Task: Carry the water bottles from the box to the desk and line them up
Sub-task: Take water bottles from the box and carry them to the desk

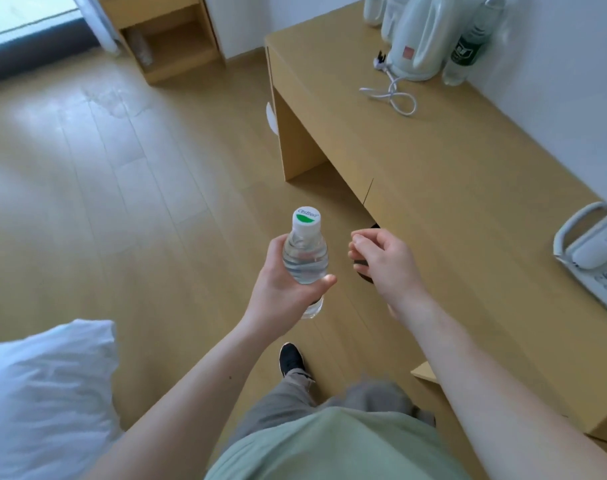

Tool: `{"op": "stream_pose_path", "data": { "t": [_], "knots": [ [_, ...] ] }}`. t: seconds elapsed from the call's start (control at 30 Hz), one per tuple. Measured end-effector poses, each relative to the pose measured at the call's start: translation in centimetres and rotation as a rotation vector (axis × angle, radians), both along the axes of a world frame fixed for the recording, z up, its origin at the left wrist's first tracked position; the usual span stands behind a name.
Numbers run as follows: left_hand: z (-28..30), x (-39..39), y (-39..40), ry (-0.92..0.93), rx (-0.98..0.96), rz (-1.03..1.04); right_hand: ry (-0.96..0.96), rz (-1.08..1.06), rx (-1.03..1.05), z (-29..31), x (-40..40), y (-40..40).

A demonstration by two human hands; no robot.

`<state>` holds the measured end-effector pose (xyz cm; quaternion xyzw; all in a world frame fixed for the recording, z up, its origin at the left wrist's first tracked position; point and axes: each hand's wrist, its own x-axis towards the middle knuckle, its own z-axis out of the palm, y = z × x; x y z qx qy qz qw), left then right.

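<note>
A slip is judged possible: the water bottle is gripped only around its smooth, ribbed middle by the left hand, fingers wrapped tight. Nothing is held by the right hand, just beside it at three o'clock, its fingers loosely curled. The desk lies toward one o'clock, where the kettle could be knocked.

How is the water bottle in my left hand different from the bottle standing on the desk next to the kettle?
The bottle in the left hand has a white cap with a green mark and no label showing; the bottle on the desk wears a dark green label. The first is gripped in the left hand, off the desk; the second stands on the desk by the white kettle, against the wall. Both are clear plastic.
</note>
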<state>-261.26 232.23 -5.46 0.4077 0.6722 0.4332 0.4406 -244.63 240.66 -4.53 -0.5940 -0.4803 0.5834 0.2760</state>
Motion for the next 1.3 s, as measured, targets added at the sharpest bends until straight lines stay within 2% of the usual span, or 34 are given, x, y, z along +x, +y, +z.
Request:
{"op": "stream_pose_path", "data": {
  "t": [0.3, 0.47, 0.9, 1.3],
  "knots": [
    [0.0, -3.5, 10.7, 0.023, 0.009, -0.199, -0.004, -0.170, 0.003, -0.6, -2.3, 6.5],
    [-0.2, -3.6, 16.0, 0.027, 0.001, -0.242, 0.012, -0.256, -0.022, -0.9, -2.4, 11.3],
    [0.7, -2.5, 30.7, 0.062, -0.017, -0.274, 0.035, -0.288, -0.070, -0.7, -1.4, 24.8],
    [0.7, -2.4, 42.1, 0.086, -0.039, -0.383, 0.025, -0.451, -0.010, 0.0, -2.2, 33.5]
  ]
}}
